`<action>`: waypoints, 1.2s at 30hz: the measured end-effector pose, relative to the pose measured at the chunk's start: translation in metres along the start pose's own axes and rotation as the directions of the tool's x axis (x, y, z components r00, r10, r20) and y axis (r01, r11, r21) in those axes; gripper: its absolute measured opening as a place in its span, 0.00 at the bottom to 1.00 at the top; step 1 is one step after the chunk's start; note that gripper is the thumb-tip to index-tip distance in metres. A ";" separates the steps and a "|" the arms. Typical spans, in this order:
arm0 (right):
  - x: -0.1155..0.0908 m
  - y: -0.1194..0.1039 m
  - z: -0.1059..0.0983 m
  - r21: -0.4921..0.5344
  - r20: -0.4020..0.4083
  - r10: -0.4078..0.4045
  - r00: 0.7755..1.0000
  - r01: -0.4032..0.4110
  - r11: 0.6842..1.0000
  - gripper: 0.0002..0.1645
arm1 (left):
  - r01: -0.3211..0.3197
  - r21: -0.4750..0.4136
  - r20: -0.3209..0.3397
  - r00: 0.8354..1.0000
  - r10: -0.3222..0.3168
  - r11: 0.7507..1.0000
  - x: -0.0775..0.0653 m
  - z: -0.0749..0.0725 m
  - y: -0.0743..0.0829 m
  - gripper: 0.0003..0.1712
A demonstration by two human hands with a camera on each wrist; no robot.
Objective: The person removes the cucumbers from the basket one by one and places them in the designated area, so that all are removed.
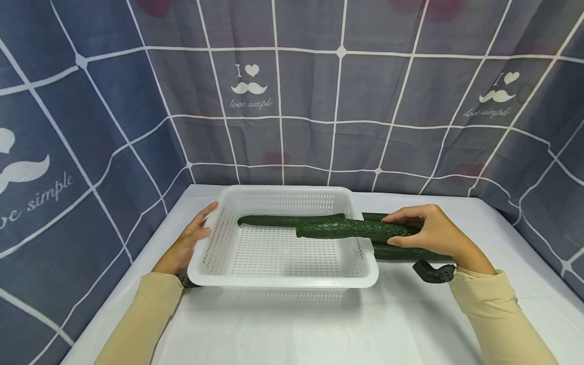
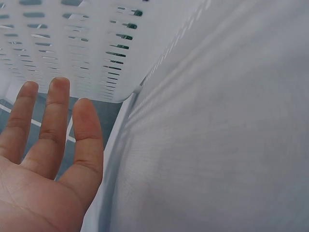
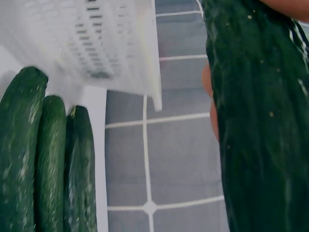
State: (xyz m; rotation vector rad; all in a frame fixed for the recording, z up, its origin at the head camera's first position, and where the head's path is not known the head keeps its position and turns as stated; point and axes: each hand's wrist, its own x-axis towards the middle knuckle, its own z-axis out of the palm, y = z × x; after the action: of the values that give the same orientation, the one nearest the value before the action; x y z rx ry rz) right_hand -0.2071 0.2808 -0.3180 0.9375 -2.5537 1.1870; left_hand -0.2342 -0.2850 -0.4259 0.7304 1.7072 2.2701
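Note:
A white perforated plastic basket [image 1: 283,282] stands on the white table, with one cucumber [image 1: 274,221] lying along its far side. My right hand [image 1: 431,233] grips a second cucumber [image 1: 337,228] between thumb and fingers; its free end reaches over the basket's right rim. In the right wrist view this held cucumber [image 3: 260,116] fills the right side. Below it, more cucumbers [image 3: 48,154] lie side by side right of the basket. My left hand [image 1: 187,246] is at the basket's left rim, fingers extended; the left wrist view shows the fingers nearly straight beside the perforated wall [image 2: 58,43].
A dark blue-grey curtain [image 1: 310,91] with white grid lines surrounds the table on the back and both sides. The white tabletop [image 1: 292,329] extends in front of the basket. Black bands [image 1: 433,272] sit at the wrists.

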 end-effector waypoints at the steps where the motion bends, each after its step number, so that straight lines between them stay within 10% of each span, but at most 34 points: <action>1: -0.002 0.002 -0.001 -0.006 0.000 0.001 1.000 -0.001 1.000 0.22 | -0.002 0.000 0.002 1.000 0.002 1.000 0.000 0.000 0.000 0.34; 36: -0.057 0.050 -0.036 0.031 -0.003 0.119 0.993 -0.119 0.992 0.24 | 0.012 0.047 -0.037 0.999 -0.010 0.999 0.000 0.000 -0.002 0.34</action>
State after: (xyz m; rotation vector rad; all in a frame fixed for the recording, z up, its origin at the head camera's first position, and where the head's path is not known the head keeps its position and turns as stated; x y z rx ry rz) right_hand -0.1964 0.3582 -0.3477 0.7971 -2.6272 1.2619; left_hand -0.2345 -0.2839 -0.4277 0.6909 1.7821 2.2575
